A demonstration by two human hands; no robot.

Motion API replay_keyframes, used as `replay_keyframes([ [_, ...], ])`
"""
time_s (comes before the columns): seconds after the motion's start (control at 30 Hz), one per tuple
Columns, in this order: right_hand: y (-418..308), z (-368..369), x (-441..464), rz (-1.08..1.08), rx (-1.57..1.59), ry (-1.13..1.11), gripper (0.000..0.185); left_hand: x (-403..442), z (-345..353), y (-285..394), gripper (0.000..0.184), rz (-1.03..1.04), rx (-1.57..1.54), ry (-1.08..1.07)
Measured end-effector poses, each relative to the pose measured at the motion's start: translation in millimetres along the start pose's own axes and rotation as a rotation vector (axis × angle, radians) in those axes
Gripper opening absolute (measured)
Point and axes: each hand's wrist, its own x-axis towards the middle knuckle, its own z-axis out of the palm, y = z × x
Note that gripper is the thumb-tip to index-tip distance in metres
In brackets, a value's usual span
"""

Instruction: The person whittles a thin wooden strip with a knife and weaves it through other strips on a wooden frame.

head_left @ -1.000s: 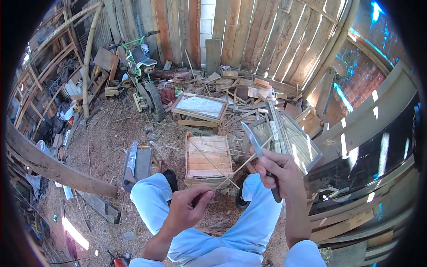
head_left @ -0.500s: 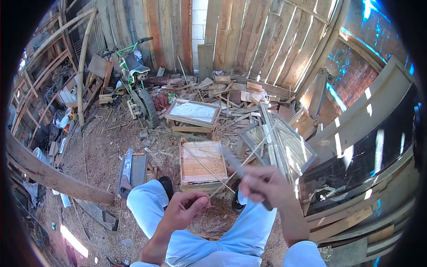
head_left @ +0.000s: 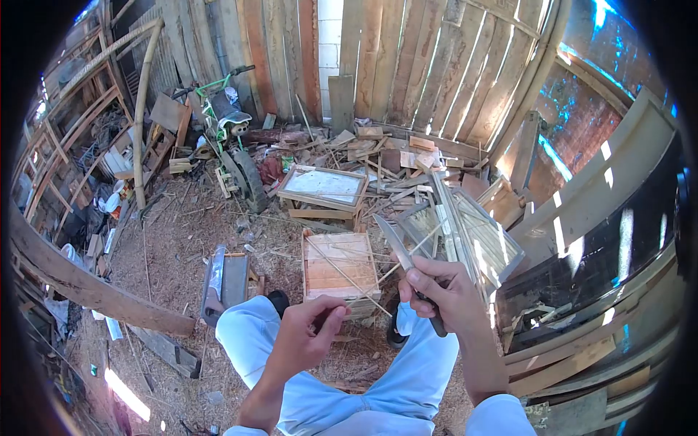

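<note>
My right hand (head_left: 445, 294) is wrapped round the dark handle of a knife (head_left: 393, 242), its blade pointing up and to the left. A thin light stick (head_left: 429, 238) passes behind the blade and by the fingers of that hand. My left hand (head_left: 311, 333) is closed in a pinch near the front left of a wooden box (head_left: 340, 263); whatever it pinches is too small to make out. Another thin stick (head_left: 350, 275) lies slantwise across the box top.
A saw (head_left: 215, 283) rests on a small dark stand (head_left: 235, 280) at the left. Behind the box are a framed white panel (head_left: 323, 185), scrap wood (head_left: 392, 156) and a green bike (head_left: 234, 123). Framed screens (head_left: 483, 240) lean at the right.
The knife swung down toward the left in a blur, and has come back up and right over the stick. My left hand has stayed nearly in place. The view has shifted slightly.
</note>
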Motion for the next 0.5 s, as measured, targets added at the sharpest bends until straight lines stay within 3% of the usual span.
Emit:
replay_keyframes([
  [0.13, 8.6, 14.6, -2.1, 0.132, -0.074, -0.124, 0.034, 4.3, 3.6, 11.7, 0.012, 0.057, 0.122, 0.039],
  [0.17, 16.0, 17.6, -1.9, 0.128, 0.034, -0.162, 0.033, 4.4, 4.3, 11.1, 0.012, 0.059, 0.122, 0.035],
  [0.3, 1.7, -1.2, -3.1, 0.092, 0.057, -0.019, 0.032, -3.0, -2.8, 3.4, 0.012, -0.012, 0.026, 0.020],
  [0.4, -7.1, -3.5, -6.1, 0.079, 0.066, -0.037, 0.029, -5.3, -1.5, 3.8, 0.012, -0.033, -0.001, 0.015],
  [0.47, 2.7, 11.8, -8.3, 0.253, 0.050, -0.172, 0.030, -4.1, 1.1, 7.1, 0.012, -0.005, -0.001, 0.027],
  [0.5, 6.6, 16.9, -7.6, 0.241, 0.093, -0.200, 0.030, -2.4, 1.6, 9.1, 0.012, 0.006, 0.003, 0.013],
])
